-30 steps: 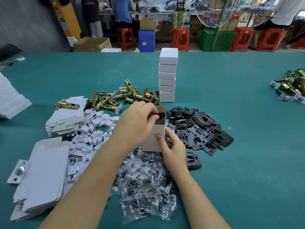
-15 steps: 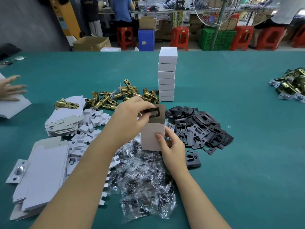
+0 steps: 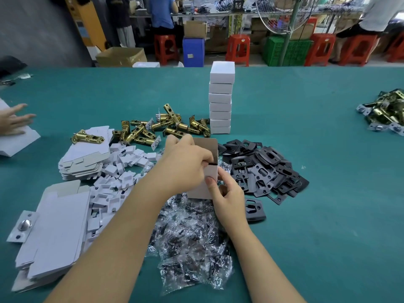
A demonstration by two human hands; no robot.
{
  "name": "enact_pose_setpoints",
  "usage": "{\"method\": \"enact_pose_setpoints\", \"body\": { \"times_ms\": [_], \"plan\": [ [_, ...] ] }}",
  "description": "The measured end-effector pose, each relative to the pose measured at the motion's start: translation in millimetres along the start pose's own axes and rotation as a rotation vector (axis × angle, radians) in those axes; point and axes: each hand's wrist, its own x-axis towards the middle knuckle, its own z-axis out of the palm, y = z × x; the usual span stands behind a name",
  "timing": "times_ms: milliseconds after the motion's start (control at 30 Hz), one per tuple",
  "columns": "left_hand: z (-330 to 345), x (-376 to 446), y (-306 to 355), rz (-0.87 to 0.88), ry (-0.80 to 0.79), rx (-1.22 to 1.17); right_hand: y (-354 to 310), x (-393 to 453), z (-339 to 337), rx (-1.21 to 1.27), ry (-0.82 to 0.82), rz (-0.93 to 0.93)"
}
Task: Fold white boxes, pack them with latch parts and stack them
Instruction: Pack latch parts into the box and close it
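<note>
At the middle of the table, my left hand [image 3: 185, 162] pinches a black plate [image 3: 211, 164] and pushes it down into the open top of the box [image 3: 206, 182]. Only a thin dark edge of the plate shows above the front wall. My right hand [image 3: 229, 200] grips the box from the side, thumb on the front face, and holds it upright over the bags [image 3: 192, 243]. The back flap [image 3: 207, 145] stands up behind my left fingers.

I judge the step is loading this box, and it is not finished. To do it well I should keep the right hand firm but not squeeze, because the thin card can bend and narrow the opening. I should slide the plate flat along the wall so it does not catch on the edge, and let go only when it sits fully below the rim. Then the flap can close without a bulge.

Just right of the box lies the heap of black plates [image 3: 269, 169], with one plate [image 3: 254, 209] apart near my right wrist. Behind are the brass latches [image 3: 166, 127] and the stack [image 3: 220, 99] of finished boxes. To the left lie white inserts [image 3: 118, 171] and flat blanks [image 3: 56, 232].
</note>
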Motion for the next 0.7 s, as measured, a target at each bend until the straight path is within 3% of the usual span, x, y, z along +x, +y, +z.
{"method": "enact_pose_setpoints", "body": {
  "times_ms": [400, 533, 700],
  "plan": [
    [6, -5, 1, 0.129, 0.018, -0.039, -3, -1, -2, 0.025, -0.002, -0.014],
    [4, -8, -8, 0.080, 0.091, -0.111, 1, 1, -2, 0.045, -0.004, 0.018],
    [3, -7, -14, 0.013, 0.002, -0.103, 1, 0, -1, 0.015, 0.012, 0.018]
  ]
}}
